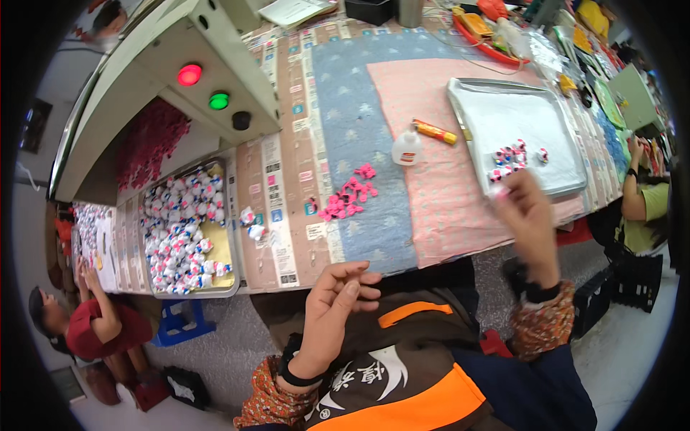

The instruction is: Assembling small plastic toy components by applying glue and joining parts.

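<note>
My right hand (pixel 530 215), blurred by motion, is over the near edge of a metal tray (pixel 528 100) lined in white. Its fingers are pinched on a small pink-and-white piece (pixel 501 192), too smeared to make out exactly. Just beyond, several small white, pink and dark figures (pixel 509 156) sit in the tray. My left hand (pixel 332 312) hangs before the table's front edge, fingers loosely curled and apart, with nothing in it. Nearest to it on the blue cloth lies a scattered heap of small pink pieces (pixel 348 195).
A clear squeeze bottle (pixel 407 149) and a yellow-red tube (pixel 435 132) are beside the tray. At left, a metal tray (pixel 233 266) full of white figures stands by a grey machine (pixel 248 82) with red and green lights. Co-workers sit at both sides (pixel 118 323).
</note>
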### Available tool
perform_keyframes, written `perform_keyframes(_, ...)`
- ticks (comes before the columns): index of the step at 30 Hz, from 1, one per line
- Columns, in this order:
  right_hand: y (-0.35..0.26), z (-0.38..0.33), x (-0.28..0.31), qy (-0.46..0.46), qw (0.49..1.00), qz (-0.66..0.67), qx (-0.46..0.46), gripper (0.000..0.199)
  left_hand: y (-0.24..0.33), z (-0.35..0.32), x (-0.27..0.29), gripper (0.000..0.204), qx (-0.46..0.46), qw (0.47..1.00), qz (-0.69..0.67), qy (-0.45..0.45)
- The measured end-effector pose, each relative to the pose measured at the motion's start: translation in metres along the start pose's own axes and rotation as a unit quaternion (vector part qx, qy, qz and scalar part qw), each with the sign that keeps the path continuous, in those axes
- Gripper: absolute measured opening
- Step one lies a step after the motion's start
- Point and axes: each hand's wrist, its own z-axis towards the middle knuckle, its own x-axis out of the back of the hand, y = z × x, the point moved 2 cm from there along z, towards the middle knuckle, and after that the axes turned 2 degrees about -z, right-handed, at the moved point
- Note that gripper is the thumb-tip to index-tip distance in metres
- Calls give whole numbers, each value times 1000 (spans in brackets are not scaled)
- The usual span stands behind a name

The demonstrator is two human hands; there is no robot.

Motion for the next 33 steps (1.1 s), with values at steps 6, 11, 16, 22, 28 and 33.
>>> perform_keyframes(6, 75, 38, 94, 146, 909, -388, 39, 18, 19, 6, 28, 21, -56, 997, 19, 54)
perform_keyframes(11, 75, 40, 80, 169, 860, -479, 50, 28, 29, 2, 56, 21, -106, 988, 65, 96)
perform_keyframes(16, 17, 35, 16, 113, 936, -316, 109, 45, 57, 10, 82, 21, -186, 935, 243, 177)
perform_keyframes(22, -21, 58, -71, -28, 967, -160, 198, 47, 103, 33, 94, 22, -304, 634, 662, 260)
perform_keyframes(28, -4, 80, -103, -119, 978, -114, 124, 49, 105, 51, 110, 26, -284, 578, 735, 212)
perform_keyframes(33, 26, 85, -89, -68, 992, -54, 89, 48, 103, 66, 109, 19, -314, 548, 753, 186)
